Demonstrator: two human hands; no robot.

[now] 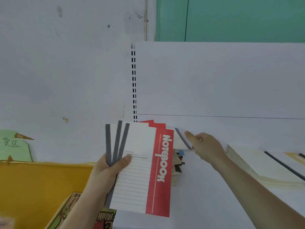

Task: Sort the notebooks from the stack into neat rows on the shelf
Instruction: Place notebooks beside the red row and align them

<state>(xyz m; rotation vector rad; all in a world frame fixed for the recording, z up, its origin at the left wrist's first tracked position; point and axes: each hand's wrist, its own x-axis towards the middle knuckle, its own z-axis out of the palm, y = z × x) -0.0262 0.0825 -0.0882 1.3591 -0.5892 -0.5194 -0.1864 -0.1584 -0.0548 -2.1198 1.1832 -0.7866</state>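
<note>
**A:** Where do things stand, taking the white shelf board (222,162) as our reference?

**B:** The left hand (107,169) is at the shelf's left front edge, thumb curled over the cover, clamped on a fanned bundle of white, lined-cover notebooks with grey spines and a red "Notebook" band (142,166). Several are in that one grip, their top corners stepped rather than flush.

**A:** And the other hand?

**B:** The right hand (203,144) is reaching in over the shelf, just right of the bundle. Its thumb and fingers pinch the right edge of a single white notebook with a grey spine (179,139), which lies toward the back of the shelf on top of a low pile of mixed-colour notebooks (177,164).

**A:** So the step is setting that one down?

**B:** That's my reading, or squaring it on the pile. To do it well, I'd line its spine up with the pile beneath and nudge it flush before letting go, since it sits skewed now.

**A:** Anything else on the shelf?

**B:** A stack of cream-covered notebooks (257,164) lies further right, with a dark pen-like rod (283,164) resting on top. A new row should run parallel to it.

**A:** Risks?

**B:** The fanned bundle could slip, so I'd tighten it before peeling off another. Left of the shelf, there's a yellow surface (41,182) and a green paper sign (14,146).
</note>
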